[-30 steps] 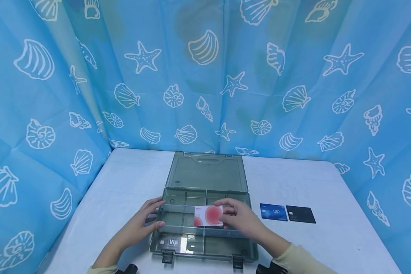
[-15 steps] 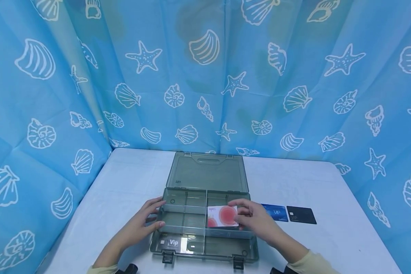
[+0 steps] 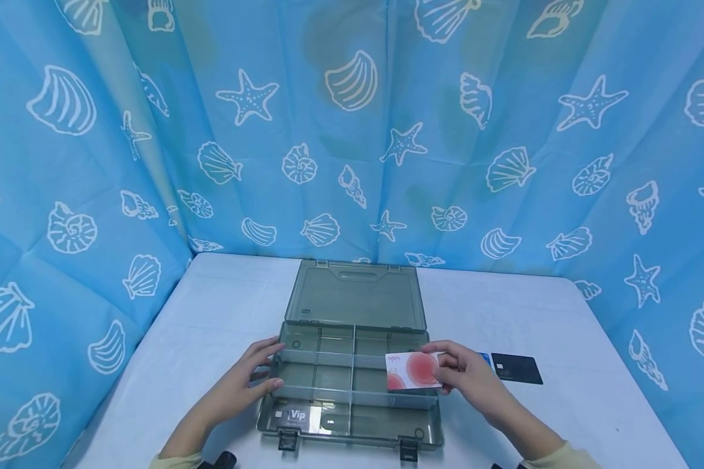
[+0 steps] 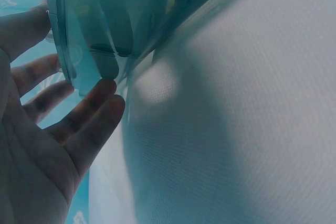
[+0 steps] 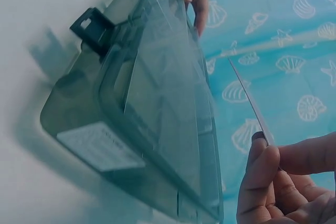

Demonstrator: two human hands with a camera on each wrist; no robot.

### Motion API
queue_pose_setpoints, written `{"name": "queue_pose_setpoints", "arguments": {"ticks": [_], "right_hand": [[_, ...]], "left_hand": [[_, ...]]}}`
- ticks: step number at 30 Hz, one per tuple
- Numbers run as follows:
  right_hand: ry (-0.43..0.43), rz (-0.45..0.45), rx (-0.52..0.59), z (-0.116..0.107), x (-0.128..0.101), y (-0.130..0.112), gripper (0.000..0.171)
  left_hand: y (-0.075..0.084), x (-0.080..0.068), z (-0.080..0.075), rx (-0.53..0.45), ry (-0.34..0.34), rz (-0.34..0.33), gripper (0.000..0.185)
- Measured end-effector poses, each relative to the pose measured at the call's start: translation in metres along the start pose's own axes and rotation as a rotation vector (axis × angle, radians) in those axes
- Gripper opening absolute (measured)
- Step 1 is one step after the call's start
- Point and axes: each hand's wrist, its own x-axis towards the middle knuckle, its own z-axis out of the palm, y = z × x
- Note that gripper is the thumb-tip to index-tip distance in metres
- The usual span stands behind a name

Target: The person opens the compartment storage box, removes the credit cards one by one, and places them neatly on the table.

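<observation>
In my right hand (image 3: 463, 371) I pinch a white card with red circles (image 3: 412, 370) by its right end, above the right side of a grey-green see-through box (image 3: 322, 435). Edge-on, the same card (image 5: 252, 103) shows thin between thumb and fingers in the right wrist view. My left hand (image 3: 253, 372) rests its spread fingers on the box's left wall; the left wrist view has these fingers (image 4: 97, 124) along the wall. A dark Vip card (image 3: 291, 415) lies in the front left compartment.
Behind the compartments the hinged lid (image 3: 354, 293) lies back. Two latches, one of them the left latch (image 3: 287, 441), hang at the front. On the white table to the right lie a black VIP card (image 3: 517, 369) and a blue card (image 3: 485, 358), mostly covered by my right hand.
My right hand has moved rightward with the red-circled card, from the box's middle to its right side, and now covers most of the blue card. My left hand has stayed put.
</observation>
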Motion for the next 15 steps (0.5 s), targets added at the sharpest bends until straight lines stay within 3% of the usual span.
{"name": "queue_pose_setpoints", "arguments": {"ticks": [15], "right_hand": [[0.145, 0.111, -0.021, -0.026, -0.014, 0.019, 0.04]], "left_hand": [[0.0, -0.001, 0.0, 0.003, 0.002, 0.002, 0.069]]}}
